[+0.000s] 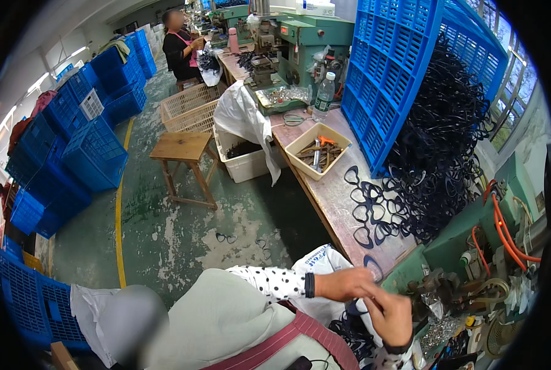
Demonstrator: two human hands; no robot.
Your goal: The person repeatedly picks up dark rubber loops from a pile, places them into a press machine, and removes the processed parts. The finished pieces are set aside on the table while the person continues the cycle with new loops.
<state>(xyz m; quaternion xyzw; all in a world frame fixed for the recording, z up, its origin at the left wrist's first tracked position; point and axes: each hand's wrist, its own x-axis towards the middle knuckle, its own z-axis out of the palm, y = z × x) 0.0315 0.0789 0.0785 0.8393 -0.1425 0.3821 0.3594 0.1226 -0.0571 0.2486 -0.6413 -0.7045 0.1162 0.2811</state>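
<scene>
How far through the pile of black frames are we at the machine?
Early, apparently. Done: no finished stack is clearly visible. In hand: left hand and right hand work one dark plastic eyeglass frame beside the green machine. Left: a large heap of black frames on the bench.

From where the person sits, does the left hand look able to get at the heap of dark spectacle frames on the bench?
Probably yes. The left hand is already at the bench's near end, and loose dark spectacle frames lie just beyond it with nothing between. The deep heap against the blue crate looks a longer stretch.
</scene>
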